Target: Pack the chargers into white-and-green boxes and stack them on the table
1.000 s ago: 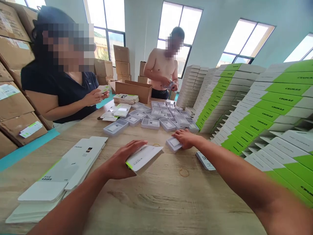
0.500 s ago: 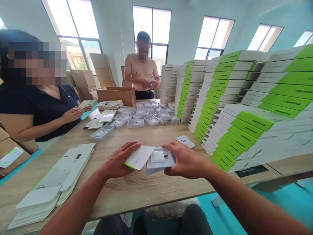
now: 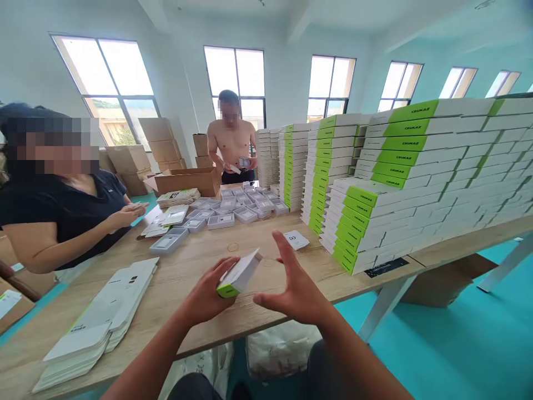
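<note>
My left hand (image 3: 208, 300) grips a small white carton (image 3: 245, 269) with a green end, held tilted above the wooden table. To its right my right hand (image 3: 297, 289) is empty, thumb and fingers spread wide and apart from the carton. What lies inside the carton is hidden from this side. A white printed card (image 3: 296, 240) rests on the table just beyond my right hand. Behind the carton lies a thin yellow rubber band (image 3: 233, 247).
Flattened cartons (image 3: 100, 316) are stacked at the left. Clear plastic trays (image 3: 220, 221) cluster farther back beside an open cardboard box (image 3: 187, 182). Tall stacks of white-green cartons (image 3: 353, 222) line the right. Two co-workers, one left (image 3: 62, 222) and one across (image 3: 231, 145), handle small items.
The plastic tray has left my right hand and no longer shows; that hand has opened. The carton in my left hand has turned, showing its green end. The view has shifted right and upward.
</note>
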Demonstrator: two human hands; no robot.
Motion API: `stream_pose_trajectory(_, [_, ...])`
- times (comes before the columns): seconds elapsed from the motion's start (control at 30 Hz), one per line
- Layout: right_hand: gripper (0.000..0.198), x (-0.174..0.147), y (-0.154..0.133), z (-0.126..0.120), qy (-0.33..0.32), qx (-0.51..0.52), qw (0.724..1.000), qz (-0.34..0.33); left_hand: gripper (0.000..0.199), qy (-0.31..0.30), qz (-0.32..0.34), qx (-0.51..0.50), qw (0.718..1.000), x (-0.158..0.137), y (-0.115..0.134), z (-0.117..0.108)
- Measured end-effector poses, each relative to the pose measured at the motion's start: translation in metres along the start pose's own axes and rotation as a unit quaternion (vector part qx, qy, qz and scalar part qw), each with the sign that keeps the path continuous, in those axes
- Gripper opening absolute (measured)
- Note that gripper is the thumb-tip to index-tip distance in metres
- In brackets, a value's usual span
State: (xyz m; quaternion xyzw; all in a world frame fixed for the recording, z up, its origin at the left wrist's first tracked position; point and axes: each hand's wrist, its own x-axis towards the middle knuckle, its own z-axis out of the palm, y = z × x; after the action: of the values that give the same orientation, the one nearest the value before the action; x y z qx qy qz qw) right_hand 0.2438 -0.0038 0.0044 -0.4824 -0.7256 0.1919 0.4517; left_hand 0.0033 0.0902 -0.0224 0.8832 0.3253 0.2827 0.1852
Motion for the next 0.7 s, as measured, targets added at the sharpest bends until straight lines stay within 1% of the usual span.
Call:
stream_pose_trajectory(0.03, [0.114,-0.005,0.000,0.000,0.019,0.030,0.999,-0.003,0.062,-0.018,-0.018,-0.072,0.997,-0.003,0.004,0.002])
stream_pose_trajectory(0.07, [0.111,-0.009,0.001,0.002,0.023,0.059,0.998,0.000,0.061,-0.046,-0.029,-0.148,0.987,-0.007,0.008,0.005])
stream_pose_trajectory(0.13, [0.104,-0.014,0.005,0.009,-0.006,0.124,0.992,0.013,0.065,-0.107,-0.036,-0.289,0.951,-0.013,0.018,0.013])
stream_pose_trajectory(0.17, [0.100,-0.016,0.007,0.013,-0.013,0.154,0.988,0.021,0.068,-0.116,-0.042,-0.342,0.932,-0.015,0.023,0.018])
stream_pose_trajectory(0.2, [0.097,-0.017,0.011,0.018,-0.001,0.174,0.984,0.030,0.069,-0.096,-0.053,-0.379,0.919,-0.018,0.028,0.023])
stream_pose_trajectory(0.23, [0.093,-0.019,0.016,0.022,0.025,0.184,0.982,0.037,0.068,-0.054,-0.069,-0.400,0.912,-0.021,0.033,0.029])
stream_pose_trajectory(0.27, [0.089,-0.021,0.021,0.026,0.056,0.185,0.980,0.039,0.066,0.001,-0.085,-0.407,0.909,-0.024,0.036,0.034])
stream_pose_trajectory(0.33, [0.074,-0.026,0.033,0.032,0.106,0.167,0.980,0.024,0.063,0.107,-0.100,-0.392,0.908,-0.032,0.038,0.045])
stream_pose_trajectory(0.37, [0.064,-0.029,0.039,0.034,0.123,0.146,0.982,0.009,0.063,0.142,-0.098,-0.377,0.910,-0.037,0.037,0.049])
stream_pose_trajectory(0.43, [0.048,-0.033,0.047,0.036,0.136,0.092,0.986,-0.026,0.063,0.170,-0.083,-0.337,0.922,-0.047,0.033,0.055])
stream_pose_trajectory(0.5, [0.040,-0.036,0.050,0.035,0.125,0.048,0.989,-0.063,0.056,0.161,-0.067,-0.284,0.943,-0.056,0.028,0.056])
stream_pose_trajectory(0.57, [0.032,-0.037,0.048,0.032,0.098,0.022,0.990,-0.099,0.047,0.135,-0.041,-0.213,0.967,-0.064,0.023,0.051])
stream_pose_trajectory(0.63, [0.024,-0.037,0.044,0.029,0.069,0.009,0.989,-0.130,0.038,0.114,-0.014,-0.133,0.984,-0.070,0.021,0.043])
stream_pose_trajectory(0.7, [0.021,-0.036,0.042,0.027,0.046,0.006,0.989,-0.144,0.033,0.095,0.006,-0.064,0.993,-0.071,0.022,0.031])
